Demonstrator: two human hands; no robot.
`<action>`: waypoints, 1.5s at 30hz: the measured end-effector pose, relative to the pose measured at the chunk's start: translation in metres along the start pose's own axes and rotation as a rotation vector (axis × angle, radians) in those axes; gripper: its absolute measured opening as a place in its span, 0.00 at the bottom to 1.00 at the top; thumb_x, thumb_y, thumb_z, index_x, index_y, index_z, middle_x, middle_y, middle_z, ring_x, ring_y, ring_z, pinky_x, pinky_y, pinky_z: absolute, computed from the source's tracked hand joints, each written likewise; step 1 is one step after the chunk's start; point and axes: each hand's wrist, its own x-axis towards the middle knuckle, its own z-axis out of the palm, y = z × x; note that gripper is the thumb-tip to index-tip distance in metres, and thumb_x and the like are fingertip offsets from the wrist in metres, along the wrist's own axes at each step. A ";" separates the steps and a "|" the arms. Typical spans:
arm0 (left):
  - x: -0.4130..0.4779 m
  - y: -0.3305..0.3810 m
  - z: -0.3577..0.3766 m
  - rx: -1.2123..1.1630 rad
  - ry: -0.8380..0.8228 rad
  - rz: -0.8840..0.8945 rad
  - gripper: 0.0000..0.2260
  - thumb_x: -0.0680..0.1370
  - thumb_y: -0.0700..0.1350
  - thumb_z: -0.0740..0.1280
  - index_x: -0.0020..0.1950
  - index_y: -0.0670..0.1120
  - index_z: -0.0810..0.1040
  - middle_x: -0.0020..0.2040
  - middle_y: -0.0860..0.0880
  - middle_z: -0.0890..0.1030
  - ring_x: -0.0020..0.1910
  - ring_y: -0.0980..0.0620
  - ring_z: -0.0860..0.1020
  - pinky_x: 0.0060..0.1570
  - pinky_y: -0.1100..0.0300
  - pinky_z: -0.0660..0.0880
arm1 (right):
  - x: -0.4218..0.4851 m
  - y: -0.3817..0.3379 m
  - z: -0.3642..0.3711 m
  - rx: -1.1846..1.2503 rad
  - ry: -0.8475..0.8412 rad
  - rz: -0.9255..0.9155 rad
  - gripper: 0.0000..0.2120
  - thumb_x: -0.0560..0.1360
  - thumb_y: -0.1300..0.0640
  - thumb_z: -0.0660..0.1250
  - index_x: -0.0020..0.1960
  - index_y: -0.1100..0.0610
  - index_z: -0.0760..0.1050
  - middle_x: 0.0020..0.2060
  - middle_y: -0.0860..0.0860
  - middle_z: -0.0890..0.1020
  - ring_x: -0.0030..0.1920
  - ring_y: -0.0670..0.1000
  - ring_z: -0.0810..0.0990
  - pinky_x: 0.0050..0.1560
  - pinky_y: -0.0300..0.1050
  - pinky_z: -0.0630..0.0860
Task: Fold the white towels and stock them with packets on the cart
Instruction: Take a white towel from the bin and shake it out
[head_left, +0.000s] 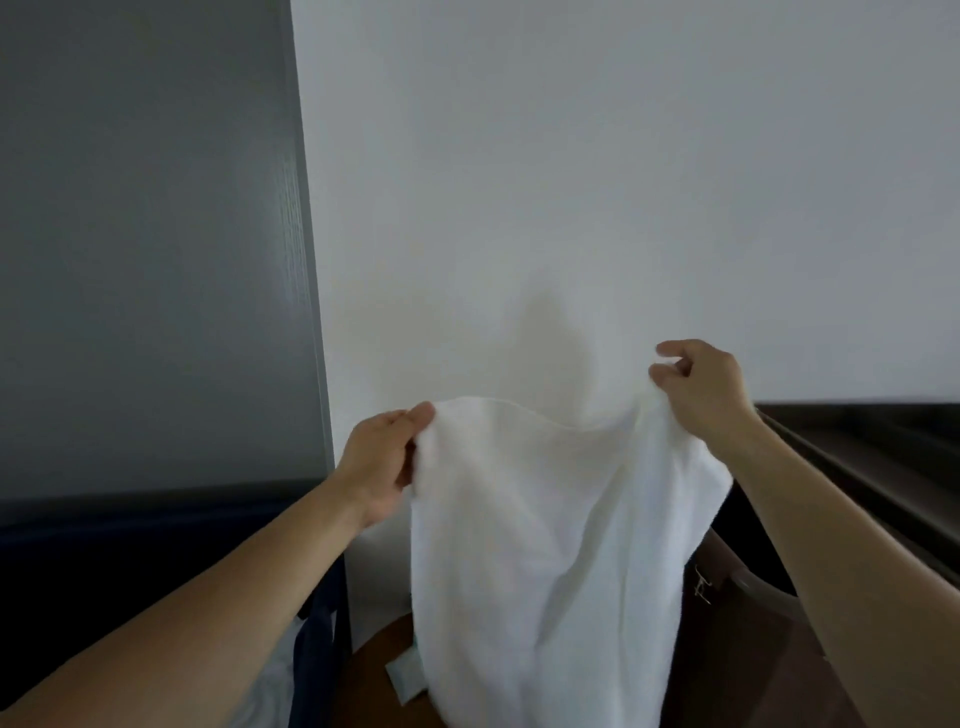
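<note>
A white towel (550, 545) hangs in the air in front of me, held up by its top edge. My left hand (384, 457) grips its upper left corner. My right hand (701, 387) pinches the upper right corner, a little higher. The cloth sags between the two hands and drapes down past the bottom of the view. A pale packet (408, 675) lies on the brown surface (387, 639) below, partly hidden by the towel.
A white wall (571, 182) stands straight ahead. A grey panel (145, 234) fills the left, with a dark blue frame (317, 639) beneath it. A dark ledge (872, 447) runs along the right.
</note>
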 end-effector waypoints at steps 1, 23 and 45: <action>-0.002 0.008 0.014 0.030 -0.006 0.013 0.16 0.79 0.47 0.68 0.49 0.32 0.79 0.42 0.41 0.80 0.41 0.46 0.76 0.45 0.50 0.76 | -0.008 -0.005 0.006 0.007 -0.004 -0.027 0.13 0.76 0.59 0.69 0.60 0.56 0.79 0.37 0.46 0.75 0.45 0.53 0.77 0.56 0.50 0.74; -0.037 -0.009 0.092 0.423 -0.203 0.180 0.15 0.77 0.40 0.66 0.29 0.44 0.77 0.27 0.54 0.75 0.29 0.57 0.72 0.38 0.63 0.71 | -0.098 -0.034 0.056 0.124 -0.421 0.046 0.13 0.73 0.65 0.62 0.48 0.58 0.85 0.42 0.54 0.85 0.50 0.57 0.82 0.53 0.48 0.78; -0.017 0.056 0.103 0.091 0.026 0.284 0.15 0.78 0.37 0.62 0.31 0.46 0.71 0.26 0.54 0.71 0.32 0.53 0.69 0.32 0.60 0.66 | -0.061 0.018 0.023 0.063 -0.389 -0.310 0.21 0.70 0.47 0.75 0.60 0.40 0.73 0.57 0.38 0.76 0.58 0.40 0.74 0.60 0.41 0.70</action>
